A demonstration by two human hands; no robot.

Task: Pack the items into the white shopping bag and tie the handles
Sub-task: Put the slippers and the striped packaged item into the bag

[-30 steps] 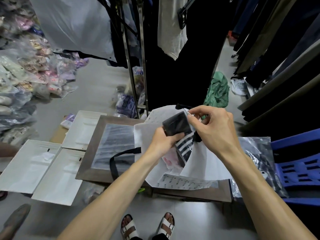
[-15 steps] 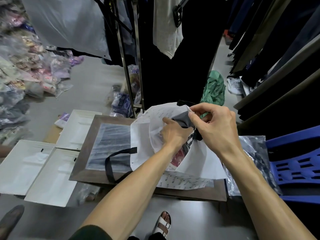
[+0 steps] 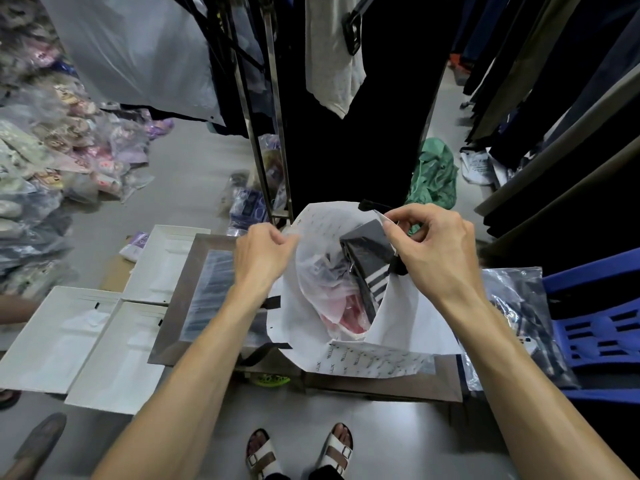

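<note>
The white printed paper shopping bag point(image 3: 391, 327) gapes open between both hands. The left hand point(image 3: 259, 254) pinches its left rim; the right hand point(image 3: 433, 251) pinches the far rim. Below the right hand's fingers, a dark folded garment with white stripes point(image 3: 369, 263) sits inside, beside a pink item in clear plastic point(image 3: 346, 306).

A: How much of what sits in the white bag point(image 3: 408, 327) can you make out?

B: Little. The dark striped item point(image 3: 370, 261) runs down behind the bag's wall at frame centre, and the pink thing point(image 3: 349, 315) shows only through filmy plastic.

A: The heap of packets point(image 3: 59, 157) at the left edge?

B: Blurred and cut off.

A: The right hand point(image 3: 433, 252)?

B: Its fingertips cover the bag's rim, so the grip is unclear.
</note>
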